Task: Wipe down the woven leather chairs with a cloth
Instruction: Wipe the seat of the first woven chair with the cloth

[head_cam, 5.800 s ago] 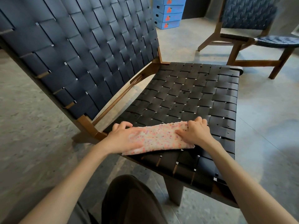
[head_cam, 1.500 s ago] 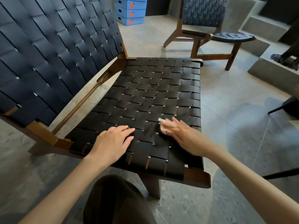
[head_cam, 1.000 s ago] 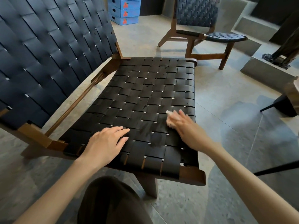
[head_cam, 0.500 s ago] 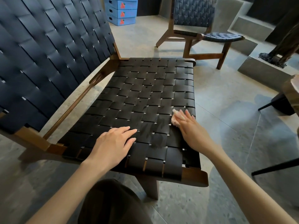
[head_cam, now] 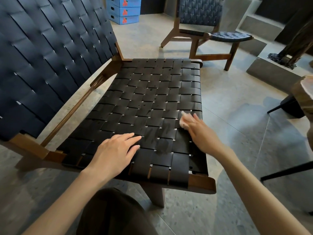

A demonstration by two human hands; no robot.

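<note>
A woven black leather chair on a wooden frame fills the view, its seat (head_cam: 152,99) in front of me and its backrest (head_cam: 47,53) to the left. My left hand (head_cam: 116,153) rests flat on the near part of the seat with fingers straight. My right hand (head_cam: 201,134) presses a small bunched pink cloth (head_cam: 184,119) onto the seat near its right edge; most of the cloth is hidden under the fingers. Damp smears (head_cam: 160,134) show on the straps between the hands.
A second woven chair (head_cam: 203,22) stands at the back on the stone floor. Blue boxes (head_cam: 124,11) are stacked behind. A concrete step (head_cam: 271,72) and a wooden stool with black legs (head_cam: 303,99) are on the right. My knee (head_cam: 115,212) is below the seat's front edge.
My right hand has slid the bunched cloth away from me and to the right along the seat. Earlier both hands held the cloth spread flat. The left hand stays put.
</note>
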